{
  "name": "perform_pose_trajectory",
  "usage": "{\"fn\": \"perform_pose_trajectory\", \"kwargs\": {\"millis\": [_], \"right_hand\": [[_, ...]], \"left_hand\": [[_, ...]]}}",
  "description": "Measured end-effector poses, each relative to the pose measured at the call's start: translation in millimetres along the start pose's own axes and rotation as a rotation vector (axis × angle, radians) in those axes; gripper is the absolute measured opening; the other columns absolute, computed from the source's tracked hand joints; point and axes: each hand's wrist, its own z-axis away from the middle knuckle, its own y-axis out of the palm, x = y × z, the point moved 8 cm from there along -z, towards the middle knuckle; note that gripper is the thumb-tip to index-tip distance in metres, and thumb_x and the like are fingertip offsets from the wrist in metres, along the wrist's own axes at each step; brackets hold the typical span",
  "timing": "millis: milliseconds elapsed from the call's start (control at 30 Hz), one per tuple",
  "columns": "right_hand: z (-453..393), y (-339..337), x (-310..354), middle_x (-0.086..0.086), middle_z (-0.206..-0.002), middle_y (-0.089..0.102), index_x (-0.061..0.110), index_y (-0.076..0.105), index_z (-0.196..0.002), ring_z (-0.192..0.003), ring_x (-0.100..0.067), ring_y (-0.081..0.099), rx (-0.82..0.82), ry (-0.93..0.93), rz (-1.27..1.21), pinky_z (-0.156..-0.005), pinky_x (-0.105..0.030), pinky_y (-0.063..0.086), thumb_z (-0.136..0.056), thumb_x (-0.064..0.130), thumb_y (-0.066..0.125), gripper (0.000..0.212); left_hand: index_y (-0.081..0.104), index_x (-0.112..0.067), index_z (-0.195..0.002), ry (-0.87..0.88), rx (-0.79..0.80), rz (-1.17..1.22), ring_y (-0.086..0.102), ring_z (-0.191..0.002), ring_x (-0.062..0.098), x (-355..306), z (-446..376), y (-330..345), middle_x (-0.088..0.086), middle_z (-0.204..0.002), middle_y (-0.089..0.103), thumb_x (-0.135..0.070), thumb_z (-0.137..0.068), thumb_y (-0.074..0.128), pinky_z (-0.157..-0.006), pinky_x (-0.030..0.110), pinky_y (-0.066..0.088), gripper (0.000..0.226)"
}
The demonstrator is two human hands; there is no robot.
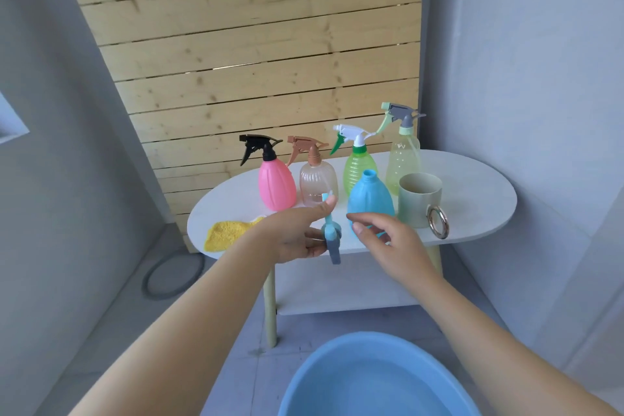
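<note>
Left hand [297, 241] pinches teal-grey plastic trigger head [331, 235]. Right hand [388, 240] loose, empty, 6 o'clock of uncapped blue plastic bottle [369, 194]: likely light, slick, tippy; grip round belly.

The one head-worn view is looking forward and down from close above, facing the table [472, 179] against the wooden wall [236, 44].
</note>
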Motion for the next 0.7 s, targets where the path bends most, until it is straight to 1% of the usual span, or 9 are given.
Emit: {"fn": "perform_pose_trajectory", "kwargs": {"millis": [100, 200, 233, 333, 400, 467, 567, 633, 700], "right_hand": [[11, 0, 18, 0.021, -0.104, 0.066, 0.032, 0.067, -0.107, -0.091, 0.007, 0.056, 0.041, -0.007, -0.081, -0.074, -0.006, 0.04, -0.091, 0.031, 0.058, 0.019], [12, -6, 30, 0.026, -0.102, 0.064, 0.043, 0.06, -0.105, -0.094, 0.005, 0.058, 0.027, -0.018, -0.065, -0.077, -0.011, 0.043, -0.086, 0.032, 0.066, 0.023], [11, -10, 33, 0.028, -0.099, 0.063, 0.045, 0.058, -0.103, -0.092, 0.006, 0.058, 0.003, -0.02, -0.048, -0.077, -0.012, 0.044, -0.084, 0.03, 0.068, 0.025], [5, -27, 37, 0.022, -0.09, 0.065, 0.032, 0.064, -0.1, -0.084, 0.002, 0.061, -0.109, -0.017, 0.018, -0.073, -0.013, 0.047, -0.084, 0.025, 0.07, 0.019], [2, -38, 39, 0.013, -0.083, 0.066, 0.021, 0.067, -0.095, -0.079, -0.003, 0.061, -0.181, -0.018, 0.082, -0.065, -0.006, 0.042, -0.086, 0.023, 0.067, 0.009], [-1, -47, 38, 0.008, -0.076, 0.066, 0.017, 0.064, -0.085, -0.074, -0.007, 0.06, -0.236, -0.01, 0.087, -0.059, -0.008, 0.039, -0.088, 0.023, 0.064, 0.007], [-10, -65, 40, 0.007, -0.065, 0.063, 0.02, 0.057, -0.073, -0.064, -0.012, 0.056, -0.323, 0.01, 0.098, -0.054, -0.015, 0.036, -0.091, 0.027, 0.059, 0.02], [-20, -82, 45, 0.002, -0.067, 0.062, 0.019, 0.057, -0.076, -0.067, -0.019, 0.056, -0.403, 0.022, 0.138, -0.058, -0.027, 0.038, -0.092, 0.031, 0.055, 0.02], [-33, -101, 56, 0.003, -0.074, 0.06, 0.019, 0.057, -0.085, -0.073, -0.022, 0.054, -0.47, 0.018, 0.192, -0.06, -0.03, 0.034, -0.094, 0.033, 0.05, 0.018]], "left_hand": [[0.049, -0.007, -0.123, 0.0, -0.023, 0.171, 0.062, -0.091, 0.031, -6, 7, 12, 0.021, -0.098, 0.063, -0.045, -0.082, 0.067, -0.09, 0.037, 0.053, 0.059], [0.047, -0.004, -0.125, 0.015, -0.039, 0.268, 0.065, -0.076, 0.026, -16, 14, 27, 0.017, -0.087, 0.065, -0.047, -0.083, 0.066, -0.068, 0.032, 0.056, 0.063], [0.046, -0.003, -0.126, 0.016, -0.046, 0.281, 0.065, -0.075, 0.026, -19, 16, 32, 0.017, -0.088, 0.065, -0.048, -0.083, 0.066, -0.065, 0.031, 0.055, 0.065], [0.041, -0.002, -0.124, 0.013, -0.033, 0.341, 0.063, -0.079, 0.026, -27, 19, 47, 0.022, -0.095, 0.062, -0.046, -0.083, 0.067, -0.07, 0.033, 0.055, 0.066], [0.039, -0.002, -0.122, 0.012, -0.013, 0.399, 0.063, -0.087, 0.031, -32, 18, 55, 0.026, -0.105, 0.059, -0.043, -0.084, 0.067, -0.081, 0.038, 0.054, 0.063], [0.04, -0.001, -0.118, 0.03, 0.007, 0.418, 0.063, -0.091, 0.035, -36, 17, 62, 0.027, -0.108, 0.057, -0.041, -0.086, 0.065, -0.086, 0.042, 0.053, 0.057], [0.043, -0.003, -0.112, 0.074, 0.001, 0.356, 0.063, -0.088, 0.036, -40, 17, 67, 0.025, -0.109, 0.055, -0.037, -0.091, 0.06, -0.079, 0.042, 0.055, 0.044], [0.047, -0.004, -0.114, 0.099, -0.05, 0.282, 0.064, -0.082, 0.03, -41, 16, 64, 0.019, -0.106, 0.056, -0.029, -0.096, 0.055, -0.074, 0.038, 0.056, 0.032], [0.051, -0.006, -0.113, 0.113, -0.143, 0.179, 0.064, -0.075, 0.022, -42, 13, 57, 0.011, -0.095, 0.057, -0.017, -0.097, 0.05, -0.069, 0.031, 0.055, 0.02]]}}
